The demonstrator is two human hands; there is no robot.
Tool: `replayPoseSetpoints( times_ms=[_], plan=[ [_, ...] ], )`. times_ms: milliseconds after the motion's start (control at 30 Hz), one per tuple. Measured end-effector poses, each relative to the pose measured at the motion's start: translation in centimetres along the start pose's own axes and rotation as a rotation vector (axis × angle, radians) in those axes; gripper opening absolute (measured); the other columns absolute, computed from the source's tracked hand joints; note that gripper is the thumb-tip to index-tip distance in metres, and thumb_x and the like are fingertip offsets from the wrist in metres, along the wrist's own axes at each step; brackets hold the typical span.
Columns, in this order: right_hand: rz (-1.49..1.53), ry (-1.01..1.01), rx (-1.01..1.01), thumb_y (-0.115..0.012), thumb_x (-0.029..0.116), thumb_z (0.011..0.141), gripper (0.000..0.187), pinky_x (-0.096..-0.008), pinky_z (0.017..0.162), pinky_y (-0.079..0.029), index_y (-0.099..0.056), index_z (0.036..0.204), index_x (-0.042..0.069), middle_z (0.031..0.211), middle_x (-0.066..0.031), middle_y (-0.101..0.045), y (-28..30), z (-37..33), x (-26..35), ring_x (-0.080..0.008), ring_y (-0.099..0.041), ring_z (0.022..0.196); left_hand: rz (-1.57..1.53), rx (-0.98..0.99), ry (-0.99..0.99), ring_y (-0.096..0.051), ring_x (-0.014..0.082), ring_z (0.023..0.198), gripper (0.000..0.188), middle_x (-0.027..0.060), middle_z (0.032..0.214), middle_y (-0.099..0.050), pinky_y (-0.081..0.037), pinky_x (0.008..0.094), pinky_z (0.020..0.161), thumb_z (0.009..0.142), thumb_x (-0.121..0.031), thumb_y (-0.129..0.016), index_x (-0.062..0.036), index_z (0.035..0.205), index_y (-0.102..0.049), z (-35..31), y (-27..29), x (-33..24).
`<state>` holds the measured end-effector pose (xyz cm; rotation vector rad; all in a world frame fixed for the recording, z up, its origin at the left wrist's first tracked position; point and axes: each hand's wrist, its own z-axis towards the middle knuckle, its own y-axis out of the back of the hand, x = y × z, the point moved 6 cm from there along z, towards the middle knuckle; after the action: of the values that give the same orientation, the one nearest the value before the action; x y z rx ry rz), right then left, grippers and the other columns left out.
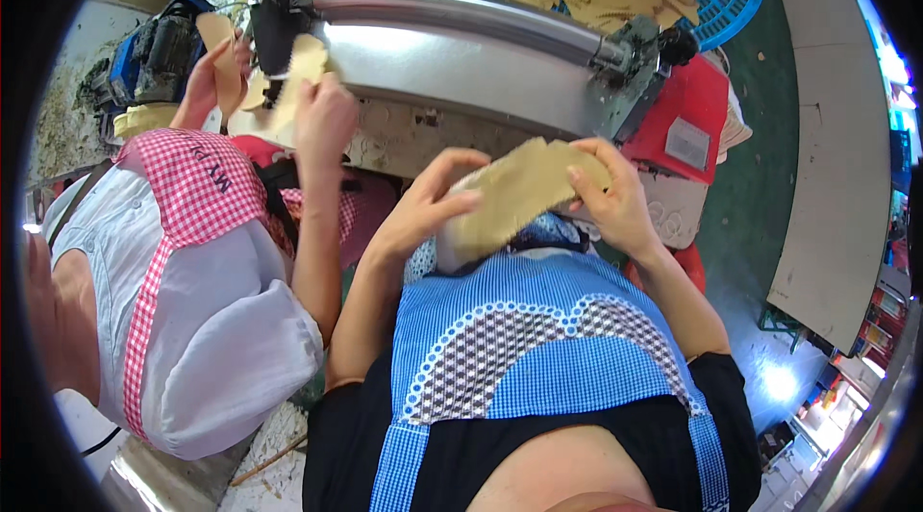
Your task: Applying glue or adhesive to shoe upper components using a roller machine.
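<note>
In front of my apron I hold a flat tan cut-out piece [532,187] with a scalloped edge, tilted and partly blurred. My right hand [615,193] grips its right end, thumb on the upper face and fingers behind. At its left edge is my left hand [435,195], thumb and fingers spread apart, the thumb tip against the piece. Something pale and blurred [457,241] shows under the lower left part; I cannot tell what it is.
Ahead lies a machine with a long metal roller [452,17] and a red side housing [678,118]. Blue baskets [735,7] of tan pieces stand behind it. At my left a co-worker in a checked apron [197,180] handles similar pieces [223,60]. A grey board [827,147] is at right.
</note>
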<state>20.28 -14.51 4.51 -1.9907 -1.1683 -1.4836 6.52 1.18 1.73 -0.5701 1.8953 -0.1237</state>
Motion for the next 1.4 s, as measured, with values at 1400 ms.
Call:
replayPoseSetpoints(
  times_ms=[1400],
  plan=[
    [0.749, -0.283, -0.154, -0.043, 0.015, 0.096, 0.027, -0.0264, 0.077, -0.054, -0.051, 0.111, -0.005, 0.103, -0.0182, -0.063, 1.1, 9.6, -3.6, -0.0198, -0.063, 0.090, 0.063, -0.154, -0.016, -0.044, 0.0016, 0.067, 0.021, -0.0045, 0.074, -0.052, -0.038, 0.0182, 0.058, 0.095, -0.020, -0.053, -0.0014, 0.085, -0.052, -0.4, 1.9, 1.8]
  ],
)
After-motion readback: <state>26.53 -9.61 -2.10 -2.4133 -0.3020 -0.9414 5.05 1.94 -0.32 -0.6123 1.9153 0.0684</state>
